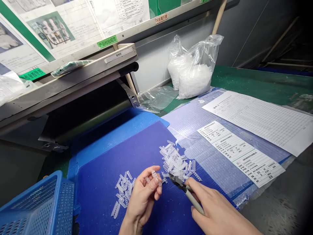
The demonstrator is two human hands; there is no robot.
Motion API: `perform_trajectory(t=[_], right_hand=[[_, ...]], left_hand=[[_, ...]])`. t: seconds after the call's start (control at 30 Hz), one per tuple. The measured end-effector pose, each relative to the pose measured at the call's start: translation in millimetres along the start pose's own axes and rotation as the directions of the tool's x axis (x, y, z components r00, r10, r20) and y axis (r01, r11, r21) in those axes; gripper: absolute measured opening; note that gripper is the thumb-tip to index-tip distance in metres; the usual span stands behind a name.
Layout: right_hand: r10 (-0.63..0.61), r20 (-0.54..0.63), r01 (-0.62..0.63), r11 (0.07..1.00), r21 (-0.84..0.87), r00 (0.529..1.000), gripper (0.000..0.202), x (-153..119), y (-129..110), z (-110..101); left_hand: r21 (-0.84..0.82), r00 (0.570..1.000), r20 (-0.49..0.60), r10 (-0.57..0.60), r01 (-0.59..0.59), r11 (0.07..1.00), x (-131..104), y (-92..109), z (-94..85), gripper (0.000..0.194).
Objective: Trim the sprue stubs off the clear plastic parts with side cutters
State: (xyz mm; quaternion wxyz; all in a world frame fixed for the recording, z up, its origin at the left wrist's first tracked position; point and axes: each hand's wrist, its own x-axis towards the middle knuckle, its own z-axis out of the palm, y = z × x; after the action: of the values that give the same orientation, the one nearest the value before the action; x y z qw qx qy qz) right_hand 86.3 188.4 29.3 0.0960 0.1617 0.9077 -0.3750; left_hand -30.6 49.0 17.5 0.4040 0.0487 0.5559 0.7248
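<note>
A small translucent plastic piece [154, 174] is pinched between the thumb and fingers of my left hand [145, 192], above the dark blue sheet [97, 182]. My right hand [210, 205] is wrapped round the grey handles of a pair of cutters [187, 192]. The dark jaws of the tool point up and left, a short way right of my left hand. Just beyond the jaws lies a large heap of translucent toothed strips [173, 160]. A smaller pile of similar strips [123, 189] lies left of my left hand, partly hidden behind it.
A blue basket [58, 202] stands at the lower left. Clear bags of white pieces [195, 78] stand at the back. Printed labels [241, 151] and a form sheet [261, 120] lie on the right. A metal frame [93, 73] with a roller overhangs the upper left.
</note>
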Motion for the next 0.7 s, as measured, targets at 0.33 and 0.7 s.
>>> perform_trajectory(t=[0.33,0.7], right_hand=[[-0.039,-0.035,0.037,0.998,-0.042,0.999,0.019,-7.5,-22.3,-9.6],[-0.118,0.066,0.124,0.987,-0.101,0.991,0.022,-13.3,-22.5,-18.3]], left_hand=[[-0.217,0.997,-0.048,-0.056,0.044,0.975,-17.0,3.8,9.0,0.017],[-0.068,0.981,-0.189,0.034,-0.048,0.997,-28.0,5.6,20.0,0.014]])
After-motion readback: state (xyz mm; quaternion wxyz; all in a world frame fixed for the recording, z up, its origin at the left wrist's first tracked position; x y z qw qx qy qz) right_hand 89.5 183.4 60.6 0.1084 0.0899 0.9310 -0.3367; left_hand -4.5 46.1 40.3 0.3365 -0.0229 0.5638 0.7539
